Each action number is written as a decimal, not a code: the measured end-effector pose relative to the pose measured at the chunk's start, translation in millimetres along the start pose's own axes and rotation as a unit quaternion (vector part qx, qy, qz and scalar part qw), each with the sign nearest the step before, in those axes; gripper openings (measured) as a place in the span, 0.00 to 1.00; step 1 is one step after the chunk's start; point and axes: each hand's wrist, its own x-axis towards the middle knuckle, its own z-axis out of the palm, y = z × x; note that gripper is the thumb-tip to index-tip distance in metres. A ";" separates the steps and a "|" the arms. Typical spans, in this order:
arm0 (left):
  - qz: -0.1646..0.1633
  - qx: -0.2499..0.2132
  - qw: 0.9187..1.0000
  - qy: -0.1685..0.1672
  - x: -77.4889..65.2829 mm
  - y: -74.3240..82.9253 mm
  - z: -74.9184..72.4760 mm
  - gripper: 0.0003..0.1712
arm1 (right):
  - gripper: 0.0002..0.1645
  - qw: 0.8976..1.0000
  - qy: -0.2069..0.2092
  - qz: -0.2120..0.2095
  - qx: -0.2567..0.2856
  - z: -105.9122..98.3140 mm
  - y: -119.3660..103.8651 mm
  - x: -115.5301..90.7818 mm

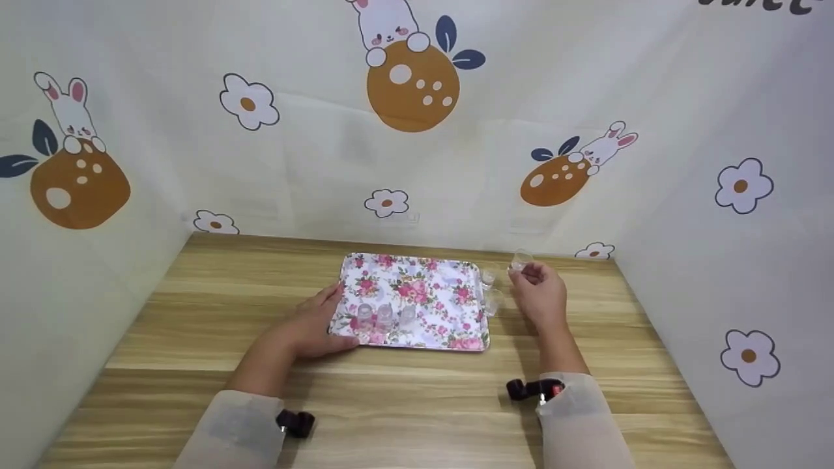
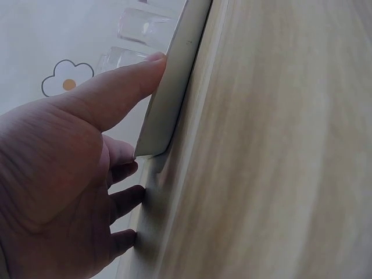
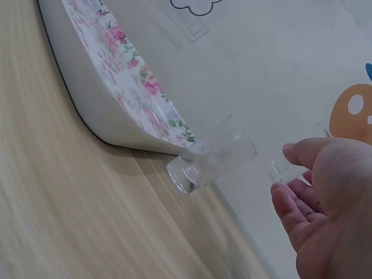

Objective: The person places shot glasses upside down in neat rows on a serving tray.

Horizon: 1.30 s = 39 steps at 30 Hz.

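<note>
A floral tray (image 1: 443,326) lies on the wooden table, with 3 small clear shot glasses (image 1: 385,315) standing near its front left part. My left hand (image 1: 316,326) holds the tray's front left corner, thumb along the front rim and fingers at the left side. Beyond the tray's right side, my right hand (image 1: 542,296) pinches a clear shot glass (image 3: 285,167) between thumb and fingers. Two more shot glasses stand by the tray's right edge, a nearer glass (image 1: 494,303) and a farther glass (image 1: 488,277). Only the nearer one shows plainly in the right wrist view.
A pale printed cloth (image 1: 313,163) with rabbits, oranges and flowers rises behind the table (image 1: 391,404) and along both sides. Black wrist-camera mounts sit on both sleeves, the left mount (image 1: 296,423) and the right mount (image 1: 531,389).
</note>
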 end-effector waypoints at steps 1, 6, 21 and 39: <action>0.000 0.000 1.000 0.000 0.0 -0.2 0.0 0.70 | 0.25 1.000 -0.003 0.000 0.004 1.6 -2.2 -1.0; 0.001 0.003 1.000 0.000 -0.6 0.1 -0.6 0.70 | 0.23 0.999 -0.021 -0.012 0.021 11.9 -15.5 -8.5; 0.003 0.004 1.000 0.001 -0.9 1.6 -1.6 0.68 | 0.17 0.981 -0.139 -0.085 0.100 45.4 -62.8 -54.6; -0.010 0.002 1.000 -0.005 -1.1 2.7 -1.0 0.69 | 0.18 0.961 -0.217 -0.158 0.071 57.7 -65.6 -70.1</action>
